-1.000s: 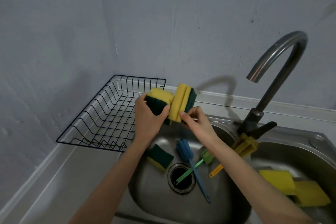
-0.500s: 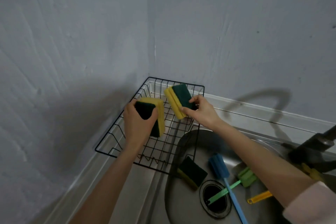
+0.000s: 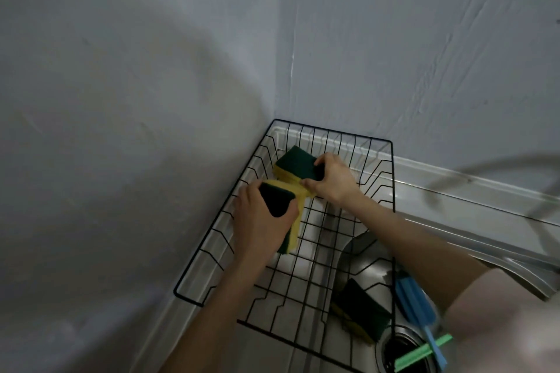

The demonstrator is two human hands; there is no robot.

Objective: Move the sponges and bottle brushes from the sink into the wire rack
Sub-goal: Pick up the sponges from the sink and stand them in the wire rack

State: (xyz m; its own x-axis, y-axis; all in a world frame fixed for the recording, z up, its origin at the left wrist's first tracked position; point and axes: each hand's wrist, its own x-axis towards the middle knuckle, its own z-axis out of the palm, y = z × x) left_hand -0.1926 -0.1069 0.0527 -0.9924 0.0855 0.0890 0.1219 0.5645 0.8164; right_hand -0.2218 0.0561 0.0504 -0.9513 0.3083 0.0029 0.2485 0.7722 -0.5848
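Note:
A black wire rack (image 3: 391,172) sits in the wall corner, left of the steel sink (image 3: 360,260). My left hand (image 3: 260,227) grips a yellow sponge with a dark green pad (image 3: 295,215), held on edge inside the rack. My right hand (image 3: 333,179) holds a second yellow and green sponge (image 3: 295,165) low in the rack's far left corner, touching the first one. In the sink lie another green-topped sponge (image 3: 360,310), a blue bottle brush (image 3: 415,303) and a green brush handle (image 3: 421,353) across the drain.
Grey walls close in the rack on the left and behind. A steel ledge (image 3: 454,191) runs along the back wall to the right. The drain hole (image 3: 397,351) is at the lower right. My right sleeve (image 3: 509,324) covers part of the sink.
Both hands carried their sponges from above the sink leftward and down into the rack. The view swung left, so the tap and the right basin left the frame.

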